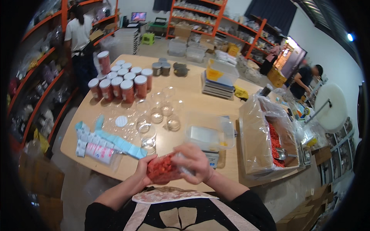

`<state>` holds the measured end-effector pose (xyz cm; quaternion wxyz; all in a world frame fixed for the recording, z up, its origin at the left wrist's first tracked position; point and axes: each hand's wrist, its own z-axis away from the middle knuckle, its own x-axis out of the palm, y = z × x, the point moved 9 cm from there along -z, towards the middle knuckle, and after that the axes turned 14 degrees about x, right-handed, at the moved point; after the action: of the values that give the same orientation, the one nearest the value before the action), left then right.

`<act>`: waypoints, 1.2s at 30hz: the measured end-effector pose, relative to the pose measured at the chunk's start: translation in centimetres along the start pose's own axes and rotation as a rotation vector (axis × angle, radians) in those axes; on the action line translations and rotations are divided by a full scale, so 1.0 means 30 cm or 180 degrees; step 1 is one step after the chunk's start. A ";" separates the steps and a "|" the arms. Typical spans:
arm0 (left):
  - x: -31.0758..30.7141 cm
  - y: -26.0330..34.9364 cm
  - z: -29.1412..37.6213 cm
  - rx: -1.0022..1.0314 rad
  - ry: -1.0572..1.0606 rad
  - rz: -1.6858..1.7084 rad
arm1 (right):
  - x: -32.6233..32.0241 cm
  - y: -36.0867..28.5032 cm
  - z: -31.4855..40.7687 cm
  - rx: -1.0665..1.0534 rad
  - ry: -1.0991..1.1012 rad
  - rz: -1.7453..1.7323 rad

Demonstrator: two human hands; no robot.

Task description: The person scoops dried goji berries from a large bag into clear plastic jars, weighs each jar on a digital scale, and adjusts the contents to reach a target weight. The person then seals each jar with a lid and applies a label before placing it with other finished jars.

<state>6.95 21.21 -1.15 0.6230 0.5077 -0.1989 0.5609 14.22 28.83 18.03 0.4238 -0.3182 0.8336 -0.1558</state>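
Note:
A clear plastic jar (161,170) full of red dried berries lies tilted sideways between my hands, just above the table's near edge. My left hand (143,171) grips its base end. My right hand (194,164), blurred, closes over the other end, where a white lid (187,170) shows partly between the fingers. Beyond them stand several open clear jars (157,116). A clear plastic tub (229,133) rests on a digital scale (213,159) just past my right hand. Several filled jars with white lids (127,93) are grouped at the far left.
Right of the scale, a plastic-lined carton (253,144) holds red berries (273,140) and a metal scoop (280,154). A label strip (115,141) and a bagged roll (99,153) lie at left. Stacked scales (217,90) stand behind. A person (79,37) is by the left shelves.

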 end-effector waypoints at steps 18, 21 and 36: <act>-0.310 -0.065 -0.063 0.0875 0.0242 0.0425 | 0.299 0.298 0.148 0.2242 -0.0327 -0.0215; -0.474 -0.070 -0.083 0.0774 0.0792 -0.0397 | 0.345 0.363 0.186 0.2750 -0.0383 -0.0197; -1.133 1.185 -0.008 0.1735 0.3725 -0.5378 | 0.498 0.582 0.167 0.2465 -0.0185 0.2029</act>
<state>-35.06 -0.63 -14.48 0.6743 0.2548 0.6811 0.1288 4.74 32.07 -3.28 0.5604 0.1288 0.7581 -0.3076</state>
